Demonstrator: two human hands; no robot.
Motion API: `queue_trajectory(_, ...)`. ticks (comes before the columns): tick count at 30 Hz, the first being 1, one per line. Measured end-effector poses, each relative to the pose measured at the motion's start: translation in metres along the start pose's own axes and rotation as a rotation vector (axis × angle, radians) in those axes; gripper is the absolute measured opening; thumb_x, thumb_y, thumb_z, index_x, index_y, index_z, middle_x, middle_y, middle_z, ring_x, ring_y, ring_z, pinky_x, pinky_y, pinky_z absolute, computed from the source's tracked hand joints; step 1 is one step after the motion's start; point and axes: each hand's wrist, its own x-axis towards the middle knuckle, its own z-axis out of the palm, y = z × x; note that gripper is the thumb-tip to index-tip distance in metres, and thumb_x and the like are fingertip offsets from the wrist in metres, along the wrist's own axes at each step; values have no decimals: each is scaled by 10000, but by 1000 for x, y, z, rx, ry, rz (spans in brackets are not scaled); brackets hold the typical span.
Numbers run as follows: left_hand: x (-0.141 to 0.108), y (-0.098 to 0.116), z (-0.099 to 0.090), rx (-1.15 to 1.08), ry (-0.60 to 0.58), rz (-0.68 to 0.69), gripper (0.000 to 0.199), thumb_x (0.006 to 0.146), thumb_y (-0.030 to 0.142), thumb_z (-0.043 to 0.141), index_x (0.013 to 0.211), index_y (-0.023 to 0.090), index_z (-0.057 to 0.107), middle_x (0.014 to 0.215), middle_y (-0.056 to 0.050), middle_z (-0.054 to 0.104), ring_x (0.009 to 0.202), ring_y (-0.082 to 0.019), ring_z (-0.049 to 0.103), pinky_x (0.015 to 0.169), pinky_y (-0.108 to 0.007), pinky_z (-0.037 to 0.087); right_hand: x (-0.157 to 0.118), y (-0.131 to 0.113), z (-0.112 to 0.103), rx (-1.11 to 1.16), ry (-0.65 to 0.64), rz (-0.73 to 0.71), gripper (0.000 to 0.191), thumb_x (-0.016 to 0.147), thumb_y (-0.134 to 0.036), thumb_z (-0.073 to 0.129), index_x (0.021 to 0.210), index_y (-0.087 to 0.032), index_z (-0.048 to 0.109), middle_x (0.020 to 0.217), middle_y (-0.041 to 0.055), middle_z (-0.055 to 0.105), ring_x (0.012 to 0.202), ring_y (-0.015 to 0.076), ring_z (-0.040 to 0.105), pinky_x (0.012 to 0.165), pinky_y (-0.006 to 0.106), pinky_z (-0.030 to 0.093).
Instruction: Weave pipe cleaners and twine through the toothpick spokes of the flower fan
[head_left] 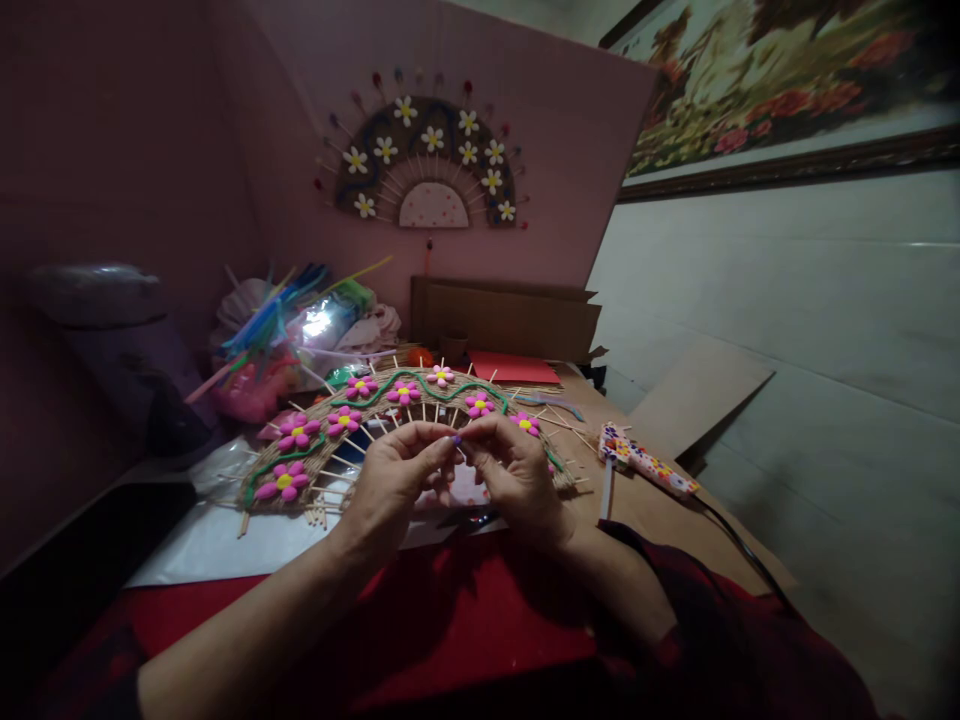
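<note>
My left hand (pixel 390 480) and my right hand (pixel 521 485) meet in front of me, thumbs and fingertips pinched together. Between the fingertips shows a small purple piece (pixel 455 441), too little of it visible to tell its kind. Just behind and below them lies a fan-shaped craft (pixel 319 412) of twine woven over thin wooden sticks. Pink flowers (pixel 405 393) with yellow centres and a wavy green cord (pixel 375 398) decorate its band. My hands cover part of its middle, where a pale half-round base (pixel 471 490) peeks out.
A flower-patterned glue gun (pixel 652 466) with a black cord rests at right. Bagged pipe cleaners (pixel 281 335) are heaped at back left. Cardboard (pixel 510 312) and a red sheet (pixel 514 367) lie behind the craft. A similar fan (pixel 433 205) hangs on the pink panel.
</note>
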Motion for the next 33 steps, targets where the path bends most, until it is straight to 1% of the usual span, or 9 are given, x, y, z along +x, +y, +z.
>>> queue_trajectory(3, 2, -1, -3, 36, -32, 107, 236, 669, 291, 743, 816, 136, 640, 607, 20, 593, 452, -70, 516, 436, -203, 463, 0, -1, 1, 110, -2, 69, 118, 848, -309, 579, 864, -195, 605, 733, 12, 586, 615, 119, 549, 539, 237, 451)
queue_trajectory(6, 3, -3, -6, 66, -39, 157, 196, 680, 260, 737, 799, 137, 643, 627, 21, 595, 478, -70, 527, 458, -197, 461, 0, -2, 2, 182, -4, 108, 123, 838, -313, 595, 842, -190, 600, 696, -6, 567, 557, 98, 525, 514, 227, 443)
queue_trajectory(15, 4, -3, -5, 45, -10, 141, 209, 668, 273, 742, 805, 138, 659, 627, 8, 608, 530, -85, 540, 506, -205, 471, 1, 1, 1, 147, 2, 111, 135, 819, -328, 615, 842, -195, 614, 712, 2, 580, 596, 111, 531, 522, 231, 439)
queue_trajectory(18, 5, -3, -5, 37, -1, 145, 203, 657, 261, 747, 791, 137, 657, 629, 6, 614, 533, -85, 538, 505, -201, 469, 1, 0, 1, 165, -33, 153, 168, 830, -359, 596, 849, -193, 608, 665, -10, 564, 558, 106, 515, 496, 225, 421)
queue_trajectory(21, 6, -4, -6, 58, 4, 171, 192, 669, 260, 740, 783, 141, 643, 599, 19, 595, 508, -81, 527, 491, -202, 466, 2, -3, 1, 183, -70, 200, 201, 817, -384, 608, 795, -184, 598, 627, -22, 543, 509, 91, 478, 462, 216, 391)
queue_trajectory(24, 5, -4, -6, 97, 16, 187, 186, 692, 274, 725, 778, 138, 632, 566, 26, 576, 486, -79, 515, 481, -206, 470, 3, -4, 2, 247, -75, 223, 212, 802, -385, 623, 766, -181, 576, 605, -37, 511, 479, 78, 443, 441, 209, 365)
queue_trajectory(26, 4, -2, -5, 113, 46, 195, 193, 709, 293, 710, 785, 134, 632, 595, 12, 595, 503, -80, 521, 479, -201, 471, 3, -3, 3, 259, -80, 224, 208, 809, -380, 613, 771, -181, 570, 610, -38, 506, 479, 77, 434, 444, 210, 361)
queue_trajectory(29, 2, 2, -1, 116, 109, 134, 228, 712, 335, 702, 762, 128, 623, 654, -12, 625, 509, -75, 519, 428, -174, 441, 2, -3, 2, 125, -58, 166, 188, 840, -358, 574, 778, -180, 574, 651, -20, 535, 514, 86, 448, 475, 218, 367)
queue_trajectory(33, -1, 6, 2, 166, 124, -16, 279, 669, 365, 732, 708, 112, 620, 581, 0, 590, 432, -65, 502, 386, -166, 417, -1, -7, 0, -201, -58, -82, 125, 854, -254, 545, 771, -180, 602, 708, 14, 560, 623, 123, 493, 570, 251, 392)
